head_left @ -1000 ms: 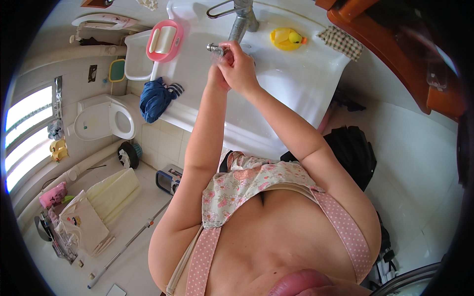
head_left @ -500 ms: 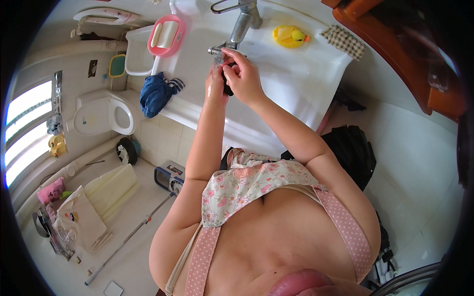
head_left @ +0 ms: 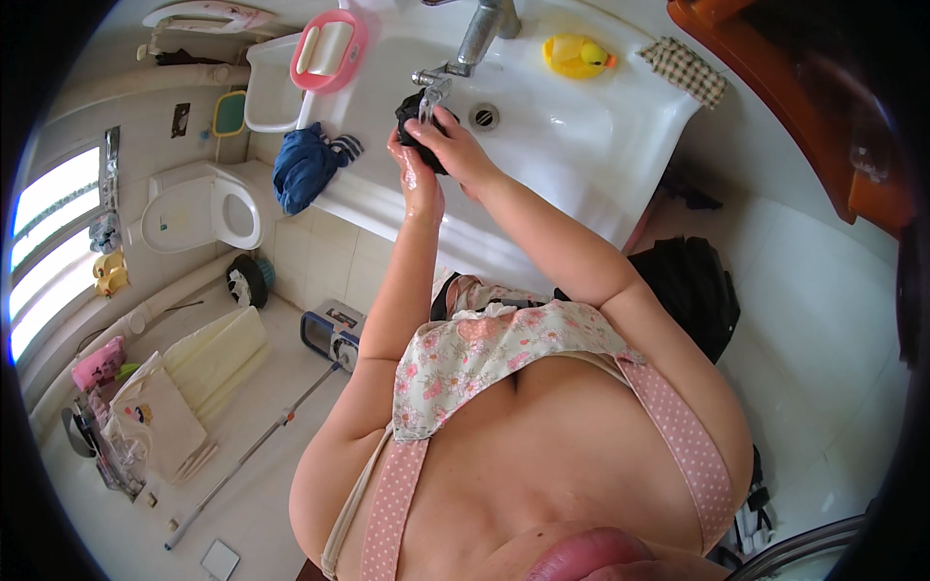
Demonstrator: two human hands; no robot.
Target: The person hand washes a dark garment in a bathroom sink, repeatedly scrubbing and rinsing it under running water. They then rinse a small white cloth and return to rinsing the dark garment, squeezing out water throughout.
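Note:
A bunched, wet black cloth (head_left: 413, 108) is between my hands, under the water stream (head_left: 432, 97) that runs from the tap (head_left: 479, 41). My left hand (head_left: 415, 179) supports it from the left and below, wet and shining. My right hand (head_left: 455, 150) closes over its right side, with fingers lying on the cloth. What kind of cloth it is I cannot make out. Both hands are over the white sink (head_left: 581, 136), to the left of its round drain (head_left: 483, 117).
On the sink's rim sit a pink soap dish (head_left: 353, 58) at left, a yellow toy duck (head_left: 573, 56) and a checked cloth (head_left: 684, 70) at right. A blue garment (head_left: 308, 169) hangs over the left edge. A toilet (head_left: 179, 218) and a mop (head_left: 252, 455) are farther left.
Both hands have turned and parted slightly, so more of the black cloth shows under the water. My right hand has come down from the spout, and the drain has come into sight.

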